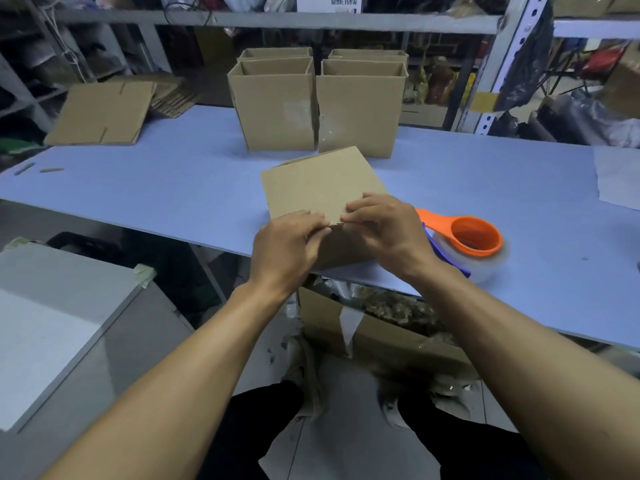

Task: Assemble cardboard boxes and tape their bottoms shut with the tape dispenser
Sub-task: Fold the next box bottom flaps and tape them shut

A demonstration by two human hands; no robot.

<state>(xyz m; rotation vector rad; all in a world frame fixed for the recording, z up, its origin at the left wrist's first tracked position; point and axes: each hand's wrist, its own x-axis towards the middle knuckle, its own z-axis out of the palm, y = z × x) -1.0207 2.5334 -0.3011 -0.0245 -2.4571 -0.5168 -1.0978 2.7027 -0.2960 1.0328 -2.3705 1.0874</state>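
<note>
A brown cardboard box (318, 183) lies at the near edge of the blue table (156, 188), its flat side tilted up toward me. My left hand (285, 245) and my right hand (384, 225) both pinch its near top edge, fingertips almost meeting. An orange-handled tape dispenser (465, 242) with a clear tape roll rests on the table just right of my right hand, touching neither hand. Several assembled open-topped boxes (277, 109) stand upright behind the held box.
Flattened cardboard sheets (100, 112) lie at the table's far left. A white sheet (620, 176) lies at the right edge. A carton of scraps (381, 327) stands under the table; a grey cabinet (52, 323) is at my left. Metal shelving lines the back.
</note>
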